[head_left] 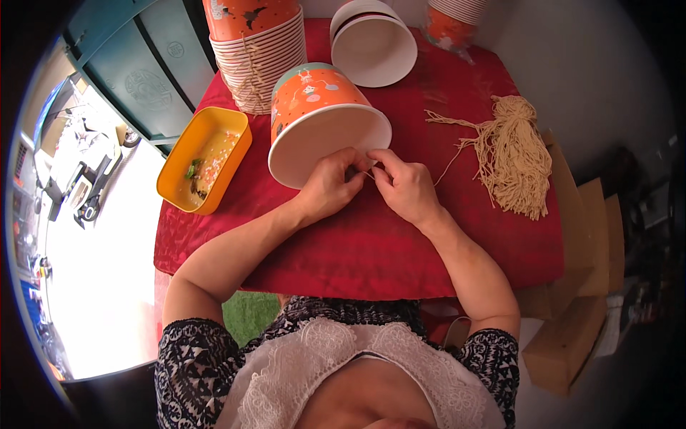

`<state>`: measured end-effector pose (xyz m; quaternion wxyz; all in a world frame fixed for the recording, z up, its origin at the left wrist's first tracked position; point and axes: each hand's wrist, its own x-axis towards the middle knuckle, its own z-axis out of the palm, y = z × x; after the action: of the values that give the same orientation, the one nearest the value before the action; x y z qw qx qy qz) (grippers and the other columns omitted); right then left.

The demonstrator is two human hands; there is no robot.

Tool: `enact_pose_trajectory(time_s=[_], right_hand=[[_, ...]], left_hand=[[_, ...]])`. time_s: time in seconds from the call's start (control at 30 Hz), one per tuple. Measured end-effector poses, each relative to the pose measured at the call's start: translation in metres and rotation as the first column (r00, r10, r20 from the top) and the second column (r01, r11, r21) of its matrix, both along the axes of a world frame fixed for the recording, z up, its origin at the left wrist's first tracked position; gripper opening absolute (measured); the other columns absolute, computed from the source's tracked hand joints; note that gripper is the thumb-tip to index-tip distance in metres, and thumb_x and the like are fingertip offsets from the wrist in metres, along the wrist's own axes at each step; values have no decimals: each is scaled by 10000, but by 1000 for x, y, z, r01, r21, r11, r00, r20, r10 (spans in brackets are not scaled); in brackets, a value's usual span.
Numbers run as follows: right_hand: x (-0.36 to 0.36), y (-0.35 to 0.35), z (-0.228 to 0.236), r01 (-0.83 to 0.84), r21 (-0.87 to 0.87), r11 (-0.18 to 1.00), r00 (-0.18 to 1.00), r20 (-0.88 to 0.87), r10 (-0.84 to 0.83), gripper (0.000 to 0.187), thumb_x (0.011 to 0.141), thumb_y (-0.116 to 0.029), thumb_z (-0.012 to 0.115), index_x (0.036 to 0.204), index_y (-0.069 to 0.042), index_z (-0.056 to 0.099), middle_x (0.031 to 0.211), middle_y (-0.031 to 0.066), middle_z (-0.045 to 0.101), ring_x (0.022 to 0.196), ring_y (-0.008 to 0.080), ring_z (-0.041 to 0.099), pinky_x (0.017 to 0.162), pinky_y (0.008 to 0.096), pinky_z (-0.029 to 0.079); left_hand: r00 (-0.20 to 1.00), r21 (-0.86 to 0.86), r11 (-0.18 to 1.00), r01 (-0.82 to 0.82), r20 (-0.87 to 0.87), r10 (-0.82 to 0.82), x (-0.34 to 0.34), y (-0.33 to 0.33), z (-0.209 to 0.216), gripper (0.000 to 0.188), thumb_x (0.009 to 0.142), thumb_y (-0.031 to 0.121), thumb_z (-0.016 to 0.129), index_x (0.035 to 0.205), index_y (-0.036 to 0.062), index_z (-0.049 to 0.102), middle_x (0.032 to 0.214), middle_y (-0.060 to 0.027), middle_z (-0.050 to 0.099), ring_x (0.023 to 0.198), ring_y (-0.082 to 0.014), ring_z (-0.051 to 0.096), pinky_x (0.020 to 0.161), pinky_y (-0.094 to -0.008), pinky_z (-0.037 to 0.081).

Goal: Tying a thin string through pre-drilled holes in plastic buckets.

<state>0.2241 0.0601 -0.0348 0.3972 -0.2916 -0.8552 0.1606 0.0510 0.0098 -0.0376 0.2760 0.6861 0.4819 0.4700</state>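
Bucket (329, 127) between tray (230, 169) and string bundle (517, 159)

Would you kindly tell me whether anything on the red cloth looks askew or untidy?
Nothing looks plainly damaged, but the beige string bundle at the right is mildly untidy: strands straggle leftward over the red cloth. The nearest orange tub lies on its side.

Open red cloth (343, 261) near, between the forearms; hand can pass there. Straight far is blocked: orange tub (321, 127) just beyond the fingers, white-lined tubs (375, 51) behind it. Left: gap of cloth between orange tub and yellow container (230, 170), closed off far by tall tub stack (261, 68). Right: wide cloth up to beige string bundle (516, 161), but loose strand (449, 169) crosses it. Far right, wrapped tubs (454, 27) obstruct.
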Motion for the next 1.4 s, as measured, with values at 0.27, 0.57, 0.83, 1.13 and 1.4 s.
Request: enact_pose_trajectory(time_s=[0.27,0.57,0.83,1.13,1.4], right_hand=[[-1,4,-3,-47,44,998,999,20,46,107,829,-42,611,935,-49,603,682,151,641,605,325,647,517,419,507],[-5,0,1,-45,-121,992,993,-113,31,28,823,-10,592,847,-21,586,696,161,639,614,328,651,520,397,503],[0,0,2,-132,-286,949,991,-73,116,26,824,19,584,845,15,598,671,129,621,587,148,604,545,292,473],[-1,-2,0,-123,-263,957,992,-15,124,47,833,4,580,875,14,599,651,87,608,558,106,555,528,273,452],[1,-11,21,-267,-421,867,957,-222,187,137,845,-15,606,979,-32,582,548,16,415,509,60,407,479,253,356]], left_hand=[[999,-2,1000,17,-34,-17,-2,1,-4,101,797,-4,617,897,-1,607,851,-93,639,817,-181,605,735,-307,484],[995,-167,986,5,103,12,-1,5,5,70,839,42,608,893,0,593,769,-55,610,639,-109,561,561,-251,458],[937,-383,921,65,340,75,-4,9,13,86,856,95,603,872,21,563,714,-34,572,562,-84,510,448,-215,384],[940,-353,931,96,339,31,-4,10,12,76,845,62,616,862,25,552,727,-25,555,598,-72,491,506,-205,379],[967,-300,952,64,255,16,-7,10,6,98,837,55,642,878,19,561,788,-27,577,658,-81,522,568,-222,430]])
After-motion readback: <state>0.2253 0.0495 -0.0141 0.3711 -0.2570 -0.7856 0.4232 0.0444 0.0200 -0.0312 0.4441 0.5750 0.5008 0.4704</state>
